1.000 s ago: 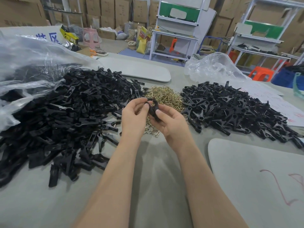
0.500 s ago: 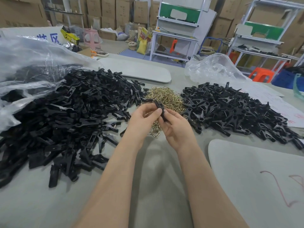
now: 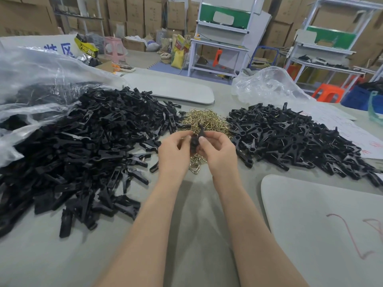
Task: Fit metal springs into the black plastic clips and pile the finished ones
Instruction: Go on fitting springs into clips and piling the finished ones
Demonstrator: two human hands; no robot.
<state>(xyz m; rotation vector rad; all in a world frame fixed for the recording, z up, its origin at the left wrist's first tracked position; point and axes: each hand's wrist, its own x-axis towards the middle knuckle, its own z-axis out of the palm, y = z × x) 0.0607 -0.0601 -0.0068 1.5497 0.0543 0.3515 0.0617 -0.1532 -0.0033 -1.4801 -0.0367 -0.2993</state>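
**One clip, both grips**

On the grey table [image 3: 186, 214], the left grip [image 3: 173, 151] and right grip [image 3: 218, 152] both pinch one black clip [image 3: 195, 139], held upright above the near edge of the brass spring heap [image 3: 207, 120]. A large heap of clips [image 3: 83, 146] lies to the left, a smaller pile [image 3: 290, 139] to the right. Clear plastic bags [image 3: 31, 79] lie beyond both.

The left forearm [image 3: 149, 224] and right forearm [image 3: 248, 224] are bare. The left hand [image 3: 172, 152] and right hand [image 3: 219, 154] are bare too; the fingers [image 3: 216, 138] are slim, with short plain nails.
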